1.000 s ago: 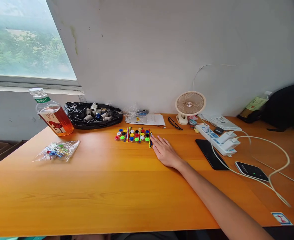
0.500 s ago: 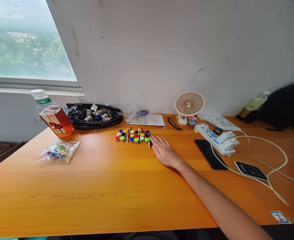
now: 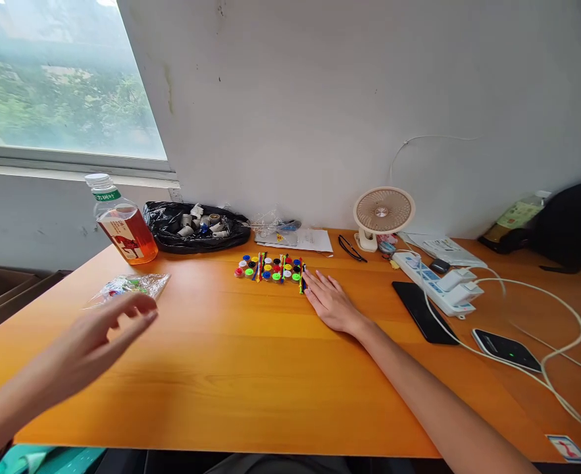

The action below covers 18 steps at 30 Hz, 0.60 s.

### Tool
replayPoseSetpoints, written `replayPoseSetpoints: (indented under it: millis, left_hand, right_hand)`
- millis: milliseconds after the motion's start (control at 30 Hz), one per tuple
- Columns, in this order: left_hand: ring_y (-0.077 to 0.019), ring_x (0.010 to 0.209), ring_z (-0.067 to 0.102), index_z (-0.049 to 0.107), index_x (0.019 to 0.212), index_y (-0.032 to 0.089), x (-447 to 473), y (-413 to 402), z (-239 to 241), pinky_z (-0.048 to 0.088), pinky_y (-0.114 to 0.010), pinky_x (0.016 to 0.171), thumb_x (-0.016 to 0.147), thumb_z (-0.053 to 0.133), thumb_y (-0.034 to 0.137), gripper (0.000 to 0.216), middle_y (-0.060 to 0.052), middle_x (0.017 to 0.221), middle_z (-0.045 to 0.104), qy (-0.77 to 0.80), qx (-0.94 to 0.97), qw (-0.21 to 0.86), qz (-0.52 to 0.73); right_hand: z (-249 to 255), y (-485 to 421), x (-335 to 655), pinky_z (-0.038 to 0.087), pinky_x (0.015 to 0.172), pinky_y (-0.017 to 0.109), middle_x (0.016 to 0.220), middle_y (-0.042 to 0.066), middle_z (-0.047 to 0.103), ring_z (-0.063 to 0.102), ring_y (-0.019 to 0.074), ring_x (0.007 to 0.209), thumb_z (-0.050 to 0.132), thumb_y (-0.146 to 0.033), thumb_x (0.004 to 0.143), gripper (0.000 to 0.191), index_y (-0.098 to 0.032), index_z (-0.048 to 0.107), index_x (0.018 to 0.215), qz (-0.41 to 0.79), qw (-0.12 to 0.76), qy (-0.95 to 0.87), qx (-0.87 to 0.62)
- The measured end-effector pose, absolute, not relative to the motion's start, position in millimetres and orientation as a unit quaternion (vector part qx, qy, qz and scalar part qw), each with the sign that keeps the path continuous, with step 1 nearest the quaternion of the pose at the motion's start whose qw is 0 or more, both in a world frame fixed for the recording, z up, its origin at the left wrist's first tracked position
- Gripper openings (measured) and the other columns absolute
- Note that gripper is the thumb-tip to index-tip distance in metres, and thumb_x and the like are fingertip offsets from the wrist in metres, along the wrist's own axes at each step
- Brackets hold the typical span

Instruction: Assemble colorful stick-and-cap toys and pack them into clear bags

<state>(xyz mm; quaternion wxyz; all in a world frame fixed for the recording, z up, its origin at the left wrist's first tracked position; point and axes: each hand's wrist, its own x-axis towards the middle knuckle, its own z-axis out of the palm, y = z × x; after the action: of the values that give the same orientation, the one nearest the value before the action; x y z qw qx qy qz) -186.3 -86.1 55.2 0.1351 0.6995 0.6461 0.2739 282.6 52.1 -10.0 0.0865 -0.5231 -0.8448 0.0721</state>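
Observation:
My left hand (image 3: pixel 105 336) hangs in the air above the left side of the table (image 3: pixel 211 401). Its fingers curve with the thumb apart, and nothing is in them. Partly behind it lies a clear plastic bag (image 3: pixel 156 284) with small coloured pieces inside. My right hand (image 3: pixel 333 304) rests flat with fingers stretched out. Its fingertips are at the right end of rows of small round coloured caps (image 3: pixel 276 277). Bundles of thin coloured sticks (image 3: pixel 259 267) stand across these rows; the rightmost sticks (image 3: pixel 302 279) are beside my right fingertips, and whether they touch cannot be made out.
A bottle of reddish drink (image 3: pixel 127 234) stands at the back left, beside a black bag (image 3: pixel 164 240) of grey tubes. A small fan (image 3: pixel 383 210), black glasses (image 3: pixel 352 249), a power strip (image 3: pixel 431 283) with loose cables, a black slab (image 3: pixel 421 309) and a phone-like device (image 3: pixel 507 350) lie rightward.
My left hand has come into view from the lower left, in front of the clear bag. My right hand stays by the sticks. The whole view has shifted slightly.

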Motion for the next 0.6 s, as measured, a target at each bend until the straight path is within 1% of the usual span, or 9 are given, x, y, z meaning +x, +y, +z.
replayPoseSetpoints:
  millis: [67,100,133,167,233,333,400,467,600]
  left_hand:
    - [-0.0392,0.124,0.062,0.063,0.127,0.044,-219.6,-54.7,48.2,0.050,-0.061,0.103,0.087,0.053,0.068,0.048,-0.002,0.132,0.069,0.719,0.639,-0.040,0.272]
    - [-0.0448,0.139,0.051,0.055,0.139,0.043,-234.0,-43.7,40.8,0.042,-0.069,0.110,0.089,0.049,0.070,0.057,-0.007,0.148,0.060,0.751,0.599,-0.081,0.264]
    - [-0.0484,0.148,0.042,0.048,0.147,0.043,-246.6,-35.7,32.2,0.039,-0.073,0.110,0.090,0.048,0.071,0.064,-0.009,0.161,0.050,0.782,0.568,-0.084,0.243]
    - [-0.0513,0.149,0.039,0.047,0.150,0.042,-257.4,-30.2,23.3,0.040,-0.074,0.108,0.089,0.048,0.073,0.068,-0.012,0.165,0.045,0.810,0.538,-0.067,0.226]
    - [-0.0506,0.144,0.047,0.052,0.145,0.042,-273.0,-24.1,8.9,0.045,-0.073,0.104,0.089,0.046,0.075,0.065,-0.011,0.156,0.056,0.829,0.530,-0.008,0.179]
    - [-0.0434,0.124,0.064,0.061,0.129,0.045,-280.8,-20.1,0.8,0.050,-0.069,0.100,0.089,0.047,0.074,0.052,-0.003,0.123,0.077,0.809,0.561,0.000,0.175]
    - [-0.0363,0.108,0.070,0.065,0.119,0.045,-276.1,-19.4,2.7,0.056,-0.060,0.097,0.087,0.051,0.073,0.044,0.003,0.100,0.078,0.785,0.579,-0.002,0.221]
    - [-0.0293,0.097,0.073,0.066,0.115,0.045,-265.7,-20.9,7.4,0.060,-0.048,0.091,0.086,0.056,0.071,0.039,0.006,0.087,0.075,0.755,0.590,0.029,0.285]
    - [-0.0240,0.093,0.076,0.065,0.122,0.041,-235.4,-29.8,22.8,0.062,-0.037,0.087,0.078,0.074,0.069,0.053,0.007,0.090,0.075,0.705,0.573,0.167,0.383]
  right_hand:
    - [-9.6,52.7,281.8,0.018,0.132,0.054,0.177,0.003,0.023,0.020,0.0290,0.165,0.023,-0.050,0.113,0.064,-0.025,0.026,0.172,0.073,0.084,-0.846,-0.522]
    - [-9.6,53.2,281.4,0.017,0.132,0.055,0.177,0.003,0.023,0.020,0.0291,0.165,0.024,-0.050,0.112,0.065,-0.025,0.025,0.172,0.072,0.082,-0.846,-0.521]
    - [-9.6,53.7,281.0,0.017,0.132,0.055,0.177,0.003,0.022,0.019,0.0293,0.165,0.025,-0.051,0.112,0.065,-0.025,0.025,0.172,0.072,0.081,-0.848,-0.520]
    - [-9.7,54.2,280.6,0.016,0.133,0.056,0.177,0.003,0.022,0.020,0.0294,0.165,0.026,-0.051,0.112,0.066,-0.024,0.025,0.172,0.072,0.079,-0.849,-0.517]
    - [-9.7,55.4,280.0,0.015,0.133,0.057,0.177,0.004,0.024,0.019,0.0295,0.165,0.027,-0.050,0.112,0.066,-0.024,0.025,0.172,0.070,0.077,-0.852,-0.512]
    - [-9.3,56.7,279.6,0.015,0.132,0.058,0.177,0.004,0.025,0.019,0.0299,0.165,0.029,-0.048,0.111,0.065,-0.025,0.023,0.172,0.067,0.075,-0.856,-0.507]
    - [-9.2,57.0,279.7,0.015,0.132,0.059,0.177,0.004,0.025,0.019,0.0302,0.165,0.029,-0.048,0.111,0.065,-0.027,0.023,0.172,0.066,0.074,-0.857,-0.505]
    - [-9.6,56.8,280.3,0.015,0.132,0.059,0.176,0.004,0.026,0.019,0.0300,0.165,0.030,-0.048,0.111,0.065,-0.028,0.022,0.173,0.067,0.079,-0.858,-0.503]
    - [-12.4,56.6,283.3,0.017,0.133,0.057,0.177,0.006,0.024,0.021,0.0288,0.164,0.032,-0.052,0.111,0.069,-0.027,0.017,0.173,0.084,0.107,-0.853,-0.505]
